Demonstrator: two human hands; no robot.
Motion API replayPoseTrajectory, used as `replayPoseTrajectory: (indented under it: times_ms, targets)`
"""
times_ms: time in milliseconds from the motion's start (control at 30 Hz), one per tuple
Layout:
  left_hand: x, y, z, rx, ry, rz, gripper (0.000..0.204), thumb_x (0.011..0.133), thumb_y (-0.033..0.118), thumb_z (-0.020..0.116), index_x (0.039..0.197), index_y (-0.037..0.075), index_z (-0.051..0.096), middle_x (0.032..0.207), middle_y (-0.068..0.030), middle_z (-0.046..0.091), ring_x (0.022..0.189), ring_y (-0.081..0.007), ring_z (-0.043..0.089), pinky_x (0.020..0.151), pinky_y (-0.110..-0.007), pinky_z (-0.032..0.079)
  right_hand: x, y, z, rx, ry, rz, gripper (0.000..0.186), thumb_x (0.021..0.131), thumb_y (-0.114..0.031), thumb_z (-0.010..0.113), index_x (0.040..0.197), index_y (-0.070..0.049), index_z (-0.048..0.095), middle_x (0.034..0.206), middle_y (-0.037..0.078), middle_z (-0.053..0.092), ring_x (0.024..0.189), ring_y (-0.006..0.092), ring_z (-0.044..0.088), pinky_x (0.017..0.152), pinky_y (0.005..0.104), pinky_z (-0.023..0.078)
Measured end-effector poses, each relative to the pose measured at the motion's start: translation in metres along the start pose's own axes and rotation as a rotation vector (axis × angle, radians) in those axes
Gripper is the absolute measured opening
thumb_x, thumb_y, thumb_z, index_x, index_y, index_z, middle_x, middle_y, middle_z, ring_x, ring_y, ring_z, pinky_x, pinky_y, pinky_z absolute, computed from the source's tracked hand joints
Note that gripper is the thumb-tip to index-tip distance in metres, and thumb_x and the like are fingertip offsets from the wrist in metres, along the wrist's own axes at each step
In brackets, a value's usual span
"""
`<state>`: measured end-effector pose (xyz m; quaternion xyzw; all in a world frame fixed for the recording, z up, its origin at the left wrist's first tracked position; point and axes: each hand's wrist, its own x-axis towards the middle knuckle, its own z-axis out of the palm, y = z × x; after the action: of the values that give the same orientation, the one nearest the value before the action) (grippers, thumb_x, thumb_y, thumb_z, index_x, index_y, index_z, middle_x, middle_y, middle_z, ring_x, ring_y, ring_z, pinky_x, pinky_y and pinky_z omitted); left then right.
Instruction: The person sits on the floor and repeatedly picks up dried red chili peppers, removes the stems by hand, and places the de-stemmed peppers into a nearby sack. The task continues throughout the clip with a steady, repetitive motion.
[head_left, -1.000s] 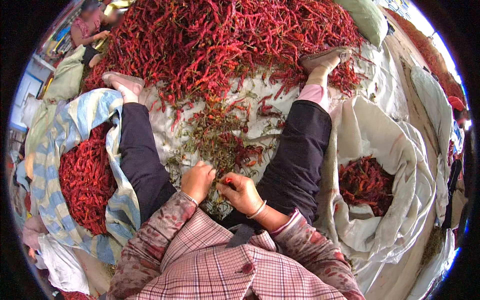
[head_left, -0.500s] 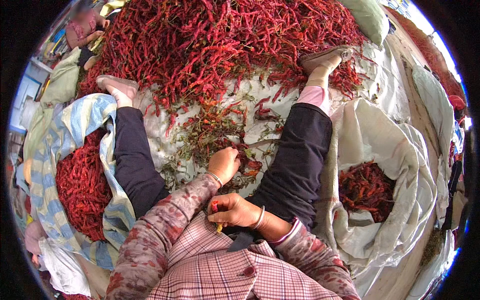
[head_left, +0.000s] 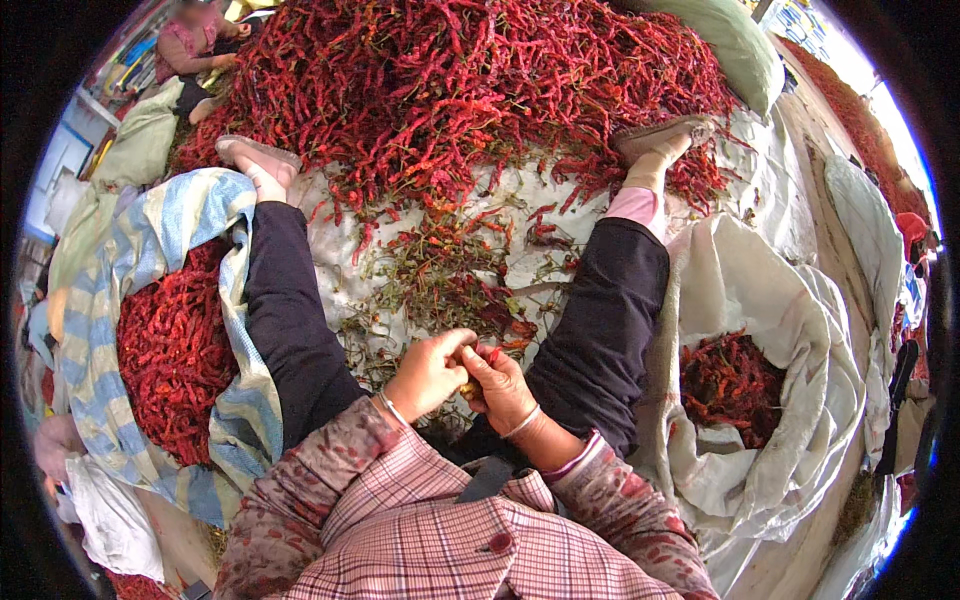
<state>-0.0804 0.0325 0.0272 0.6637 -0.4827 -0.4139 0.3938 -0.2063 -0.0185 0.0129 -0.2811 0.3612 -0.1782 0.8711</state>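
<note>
In front of my body my two hands meet. My right hand [head_left: 505,394] is closed on a small chili pepper [head_left: 489,354], whose red part shows at the thumb and whose yellowish end shows lower down. My left hand [head_left: 428,374] is closed too, its thumb and fingers pinching at that same pepper; most of it is hidden between the hands. Past them, stems and scraps of pepper [head_left: 430,275] lie scattered on a white sheet [head_left: 325,240] between my outstretched legs. A big heap of red dried chili peppers [head_left: 450,90] rises beyond my feet.
Beside my left leg stands a blue-and-white striped sack [head_left: 160,215] holding red peppers [head_left: 175,355]. A white sack [head_left: 800,350] with darker peppers [head_left: 732,390] stands open at my right. A pale green sack [head_left: 735,45] lies at the heap's far right. Another person [head_left: 190,45] sits far left.
My left hand has come back from the scraps toward my body and joined my right hand. My right hand has risen slightly, away from my lap, with the pepper.
</note>
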Motion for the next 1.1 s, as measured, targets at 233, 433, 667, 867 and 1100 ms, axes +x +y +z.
replayPoseTrajectory:
  times_ms: [233,433,667,867,1100]
  targets:
    - [0.060,-0.029,0.011,0.513,0.105,0.440,0.022,0.070,0.003,0.054,0.091,0.005,0.058,0.075,-0.0085,0.055,0.064,-0.0265,0.056,0.054,-0.033,0.046,-0.015,0.008,0.005,-0.549,0.076,-0.665,0.011,0.081,-0.013,0.059,0.086,-0.004,0.054,0.063,-0.003,0.049,0.050,0.0056,0.042,0.047,0.0188,0.038]
    - [0.094,-0.035,0.042,0.932,-0.067,0.341,0.004,0.070,0.006,0.052,0.073,0.007,0.054,0.078,-0.0088,0.052,0.067,-0.0304,0.056,0.055,-0.040,0.047,-0.021,0.003,0.002,-0.688,0.003,-0.699,0.013,0.079,-0.010,0.060,0.089,-0.004,0.056,0.065,0.008,0.054,0.058,0.0132,0.052,0.056,0.0249,0.043]
    - [0.075,-0.013,-0.005,0.450,0.056,0.215,0.010,0.071,0.013,0.059,0.075,0.005,0.062,0.071,-0.0088,0.054,0.066,-0.0251,0.055,0.059,-0.033,0.044,-0.011,0.001,-0.002,-0.268,0.096,-0.397,0.008,0.081,-0.010,0.059,0.079,-0.006,0.053,0.062,-0.007,0.045,0.053,0.0022,0.039,0.047,0.0171,0.033]
    - [0.034,0.015,-0.026,0.258,0.197,0.177,0.011,0.075,0.008,0.057,0.078,-0.002,0.058,0.069,-0.0093,0.056,0.063,-0.0192,0.056,0.057,-0.029,0.043,-0.007,-0.012,-0.003,-0.006,0.141,-0.155,0.016,0.083,-0.025,0.057,0.080,-0.010,0.051,0.065,-0.003,0.049,0.048,0.0062,0.043,0.038,0.0190,0.032]
    - [-0.011,0.020,0.010,0.333,0.098,0.351,0.010,0.074,0.005,0.057,0.082,0.001,0.056,0.077,-0.0110,0.052,0.068,-0.0267,0.055,0.059,-0.033,0.044,-0.001,-0.016,-0.007,0.061,0.010,0.011,0.017,0.084,-0.027,0.055,0.086,-0.010,0.054,0.063,-0.005,0.048,0.046,0.0053,0.040,0.036,0.0203,0.029]
